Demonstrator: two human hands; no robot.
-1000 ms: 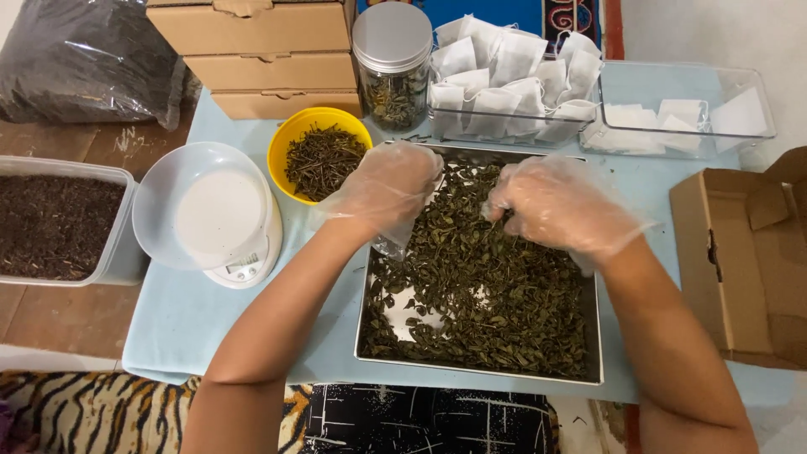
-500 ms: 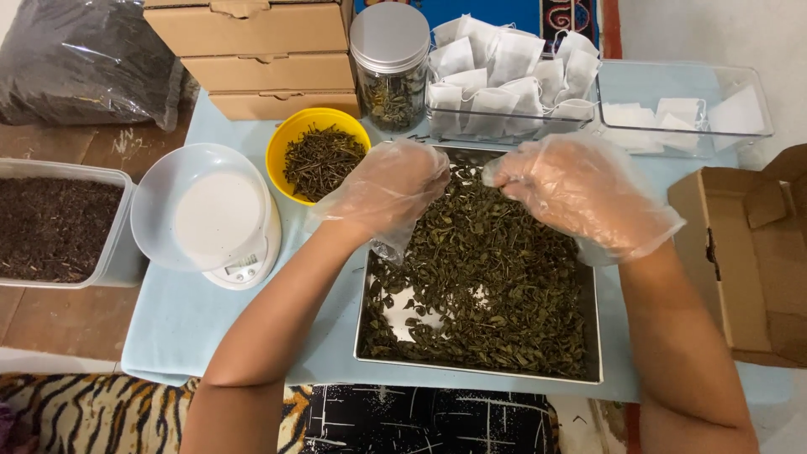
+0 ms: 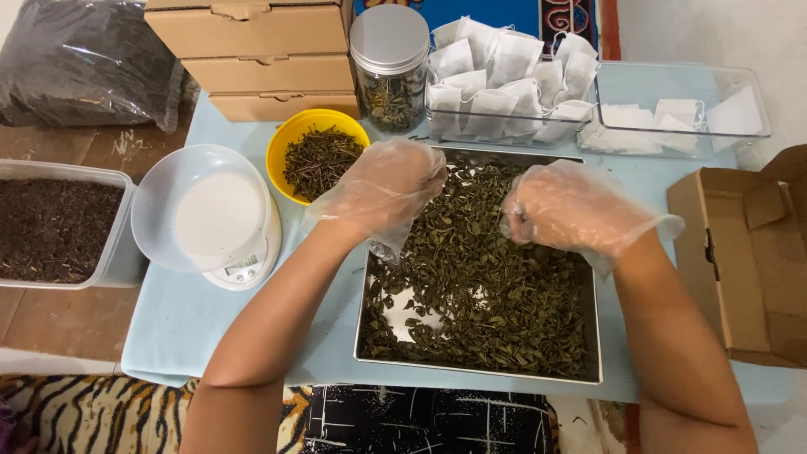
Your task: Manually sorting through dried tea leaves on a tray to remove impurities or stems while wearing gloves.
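Note:
A steel tray [image 3: 365, 336] holds a loose layer of dried green tea leaves [image 3: 479, 294]. Both hands wear clear plastic gloves. My left hand [image 3: 385, 190] hovers over the tray's far left corner with the fingers curled down onto the leaves and the fingertips hidden. Over the far right part of the tray, my right hand [image 3: 570, 212] is closed like a fist, its fingertips pinched together on some leaves.
A yellow bowl of stems [image 3: 319, 151], a white kitchen scale [image 3: 214, 214] and a lidded glass jar [image 3: 390, 67] stand to the left and behind. Clear boxes of white filter bags [image 3: 504, 76] line the back. An open cardboard box [image 3: 748, 252] sits right, a tub of dark tea [image 3: 55, 227] left.
My right hand has dropped from a spread pose near the tray's far edge and closed into a fist lower over the leaves. The left hand has barely moved.

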